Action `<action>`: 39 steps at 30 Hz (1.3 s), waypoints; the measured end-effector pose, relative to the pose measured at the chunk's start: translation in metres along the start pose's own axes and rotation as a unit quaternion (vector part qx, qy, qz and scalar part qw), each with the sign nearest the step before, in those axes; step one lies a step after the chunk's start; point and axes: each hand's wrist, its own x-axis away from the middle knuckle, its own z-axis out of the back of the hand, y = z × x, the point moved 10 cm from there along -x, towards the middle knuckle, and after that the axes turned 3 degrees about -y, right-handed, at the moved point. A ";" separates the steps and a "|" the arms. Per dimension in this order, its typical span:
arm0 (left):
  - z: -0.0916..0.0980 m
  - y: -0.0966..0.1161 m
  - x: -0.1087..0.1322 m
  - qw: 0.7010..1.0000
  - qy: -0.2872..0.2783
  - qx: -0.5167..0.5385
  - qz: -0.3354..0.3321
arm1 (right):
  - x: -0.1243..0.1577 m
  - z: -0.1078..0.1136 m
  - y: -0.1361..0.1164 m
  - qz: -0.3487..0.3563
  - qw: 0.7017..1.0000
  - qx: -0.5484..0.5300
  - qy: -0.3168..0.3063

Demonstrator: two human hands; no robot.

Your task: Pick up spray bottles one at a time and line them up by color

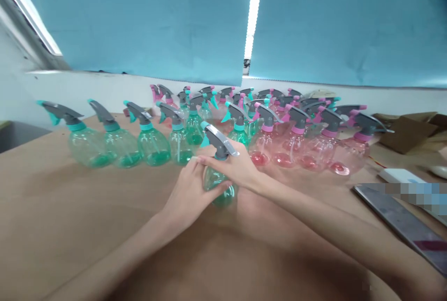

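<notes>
A green spray bottle (220, 188) with a grey trigger head is between my two hands, in front of a row of similar bottles. My left hand (190, 187) wraps round its clear green body, thumb across the front. Around the neck, just under the grey head, my right hand (239, 163) is closed; part of its fingers is hidden behind the bottle. Close behind on the left stand green spray bottles (153, 145) with turquoise collars. To the right are pink spray bottles (293, 147) with pink collars.
More green and pink bottles crowd the back of the brown tabletop (87, 217). At the right lie a dark flat slab (394, 217), a white box (401, 176) and brown cardboard (405, 133). Blue blinds (146, 21) hang behind the table.
</notes>
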 end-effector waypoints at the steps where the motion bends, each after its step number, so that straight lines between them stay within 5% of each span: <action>1: 0.003 -0.004 -0.002 1.000 0.004 -0.028 -0.004 | -0.003 0.000 -0.001 0.007 0.999 0.033 -0.011; 5: 0.017 -0.018 -0.017 0.991 0.026 -0.128 -0.004 | -0.007 0.020 0.008 -0.030 0.990 0.130 -0.041; 9: 0.022 -0.028 -0.037 0.977 0.014 -0.215 0.000 | -0.001 0.067 0.020 -0.082 0.977 0.196 0.027; 12: 0.024 -0.030 -0.050 0.963 0.013 -0.268 -0.004 | 0.004 0.082 0.029 -0.105 0.960 0.254 0.048; 20: 0.022 -0.032 -0.069 0.941 0.022 -0.338 -0.006 | 0.000 0.064 0.053 -0.130 0.953 0.275 0.001; 29: 0.020 -0.040 -0.086 0.951 0.038 -0.306 -0.002 | -0.023 0.051 0.081 -0.175 0.958 0.228 -0.018; 39: 0.023 -0.038 -0.077 0.952 0.039 -0.304 0.016 | -0.024 0.043 0.092 -0.204 0.957 0.207 -0.014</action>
